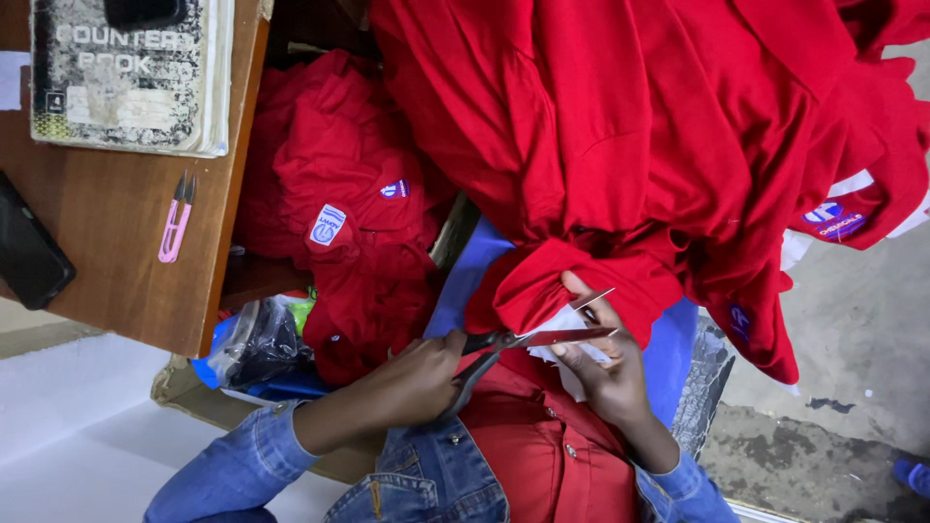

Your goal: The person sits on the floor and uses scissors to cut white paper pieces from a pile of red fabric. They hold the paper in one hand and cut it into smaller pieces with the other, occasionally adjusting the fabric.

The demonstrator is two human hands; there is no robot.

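Observation:
My left hand [426, 373] grips the dark handles of a pair of scissors [542, 338], whose open blades point right. My right hand [605, 373] pinches a small white patch [567, 320] at the edge of a red garment [630, 145] that hangs in a big bundle over my lap. The blades meet the white patch right by my right fingers. Both arms wear blue denim sleeves. More red cloth with buttons [552, 455] lies on my lap below the hands.
A wooden table [116, 261] at the left carries a mottled notebook [126, 73], pink thread snips [175, 218] and a black phone [29, 252]. Beside it lies a pile of red shirts with badges [349, 213] and a plastic bag [262, 339]. Concrete floor [852, 329] is at the right.

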